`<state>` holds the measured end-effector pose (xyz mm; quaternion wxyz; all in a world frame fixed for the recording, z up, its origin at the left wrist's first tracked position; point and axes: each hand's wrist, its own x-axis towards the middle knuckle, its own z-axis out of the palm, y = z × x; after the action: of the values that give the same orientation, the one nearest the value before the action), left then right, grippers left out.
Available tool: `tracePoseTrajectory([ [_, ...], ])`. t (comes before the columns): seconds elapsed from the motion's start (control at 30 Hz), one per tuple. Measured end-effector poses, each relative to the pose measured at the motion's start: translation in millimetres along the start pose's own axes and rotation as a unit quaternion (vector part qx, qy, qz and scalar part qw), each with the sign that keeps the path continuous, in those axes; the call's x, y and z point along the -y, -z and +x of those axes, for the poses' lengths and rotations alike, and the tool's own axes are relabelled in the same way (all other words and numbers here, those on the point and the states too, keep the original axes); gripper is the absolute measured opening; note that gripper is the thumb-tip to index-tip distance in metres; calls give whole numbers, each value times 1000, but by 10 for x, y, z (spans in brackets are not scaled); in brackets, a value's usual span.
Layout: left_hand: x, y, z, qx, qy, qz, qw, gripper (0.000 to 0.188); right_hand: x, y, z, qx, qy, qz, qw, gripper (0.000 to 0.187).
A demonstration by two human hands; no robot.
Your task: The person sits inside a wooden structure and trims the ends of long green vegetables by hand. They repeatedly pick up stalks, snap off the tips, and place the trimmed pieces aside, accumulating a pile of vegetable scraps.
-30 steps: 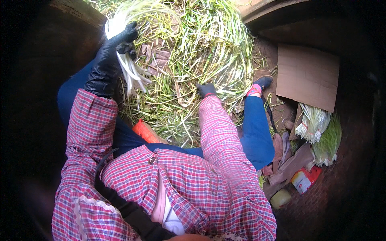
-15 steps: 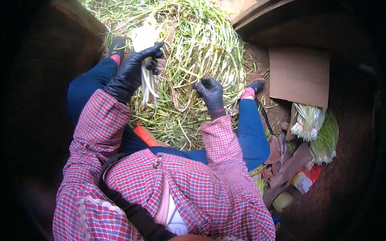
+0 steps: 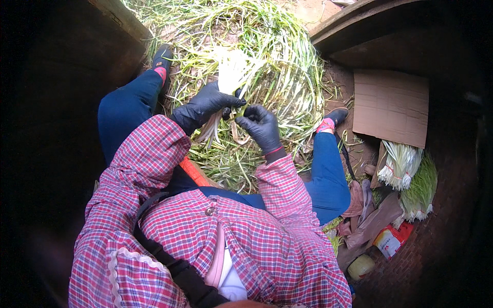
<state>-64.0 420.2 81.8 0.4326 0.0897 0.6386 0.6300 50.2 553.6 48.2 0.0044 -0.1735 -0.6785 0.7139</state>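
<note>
Both hands have come together since the earlier frames: our right hand, which sat lower over the pile half a second ago, has come up to meet our left hand, and the left has dropped from high over the heap to the middle.

Head view, the only one we have. We wear black gloves on both hands. Left hand is closed around a bunch of green onions, its white root ends fanning upward and limp outer leaves hanging below the fist. Right hand is pinched shut on a strand at the base of that same bunch, fingertips touching or almost touching the left thumb. The bunch is held in the air just above the big loose heap of greens on the ground, between our knees.

Judging the step: we look to be stripping or picking off a bad outer leaf. To do it well, we keep the left grip firm near the white ends, pinch only the one strand, pull along the stalk and not across it, so good stalks don't snap.

Right of our leg: a flat piece of cardboard, tied cleaned bundles lying beside it, a red packet and scraps lower down.
</note>
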Motion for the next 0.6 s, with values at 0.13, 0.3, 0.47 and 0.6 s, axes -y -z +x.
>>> tracePoseTrajectory([
  [0.13, -38, -34, -21, -16, -11, -37, 999, 29, 14, 28, 54, 67, -72, 116, 988, 14],
  [0.3, -128, -76, -69, -44, -5, -89, 995, 26, 15, 29, 28, -23, 19, 95, 995, 12],
  [0.47, -238, 164, -1, -123, -44, -184, 974, 22, -306, 284, -66, -79, 45, -11, 996, 9],
  [0.6, -340, 393, -1, -101, -47, -216, 970, 20, -765, 647, -148, -10, -6, -407, 913, 14],
])
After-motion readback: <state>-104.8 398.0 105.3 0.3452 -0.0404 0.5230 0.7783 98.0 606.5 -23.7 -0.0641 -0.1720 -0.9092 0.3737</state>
